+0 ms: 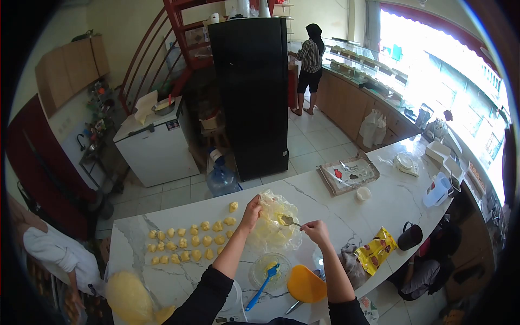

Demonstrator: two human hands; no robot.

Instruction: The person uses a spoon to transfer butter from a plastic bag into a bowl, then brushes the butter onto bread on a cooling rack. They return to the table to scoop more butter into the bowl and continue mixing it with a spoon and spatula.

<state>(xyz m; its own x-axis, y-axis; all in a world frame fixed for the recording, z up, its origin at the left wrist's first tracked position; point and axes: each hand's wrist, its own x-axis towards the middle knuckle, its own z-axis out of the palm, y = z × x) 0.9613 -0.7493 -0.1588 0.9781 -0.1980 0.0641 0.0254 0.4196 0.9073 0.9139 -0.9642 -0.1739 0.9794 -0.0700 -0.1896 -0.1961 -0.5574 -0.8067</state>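
My left hand (251,210) grips the top edge of a clear plastic bag (273,225) holding yellow filling, lifting it above the marble counter (336,208). A metal spoon (290,221) is pinched in my right hand (316,232), its bowl loaded with yellow filling at the bag's opening. Below the bag stands a glass bowl (269,269) with a blue spatula (261,287) resting in it. Several small yellow dough pieces (192,241) lie in rows on the counter to the left of my left arm.
An orange lid (306,283), a yellow snack packet (378,249), a black mug (410,236), a jug (436,190) and a tray (349,174) sit on the counter. A large yellow dough lump (129,298) lies at lower left. One person stands at the far display counter (311,65); another sleeve shows at left (57,254).
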